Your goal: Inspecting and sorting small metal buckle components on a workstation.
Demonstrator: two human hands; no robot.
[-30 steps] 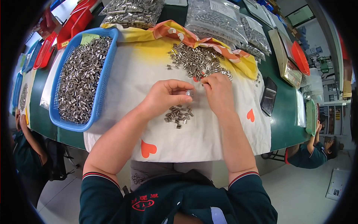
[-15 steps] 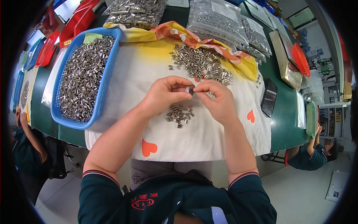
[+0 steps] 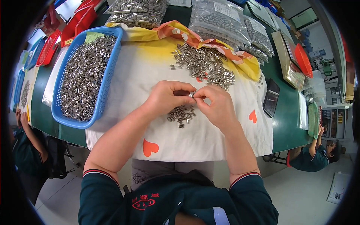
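Observation:
My left hand (image 3: 169, 96) pinches a small silvery metal sleeve (image 3: 191, 95) between thumb and fingertips. My right hand (image 3: 213, 100) meets it there, its thumb and forefinger closed at the sleeve's right end; whether a second small part sits in them is too small to tell. Below my hands lies a small pile of short metal sleeves (image 3: 181, 115), partly covered by my left hand. Beyond my hands a larger heap of the same kind of sleeves (image 3: 204, 63) spreads over the white cloth (image 3: 127, 90).
A blue basket (image 3: 103, 90) full of metal sleeves stands at the left. Plastic bags of metal parts (image 3: 219, 22) lie along the back beside a rumpled yellow cloth (image 3: 142, 34). At the right are a black phone (image 3: 270, 98) and a red tray (image 3: 303, 60). Other people sit at both sides.
Both hands have dropped slightly toward me and their fingertips have come closer together around the sleeve. The right hand's fingers have closed in more. Piles and basket stay as they were.

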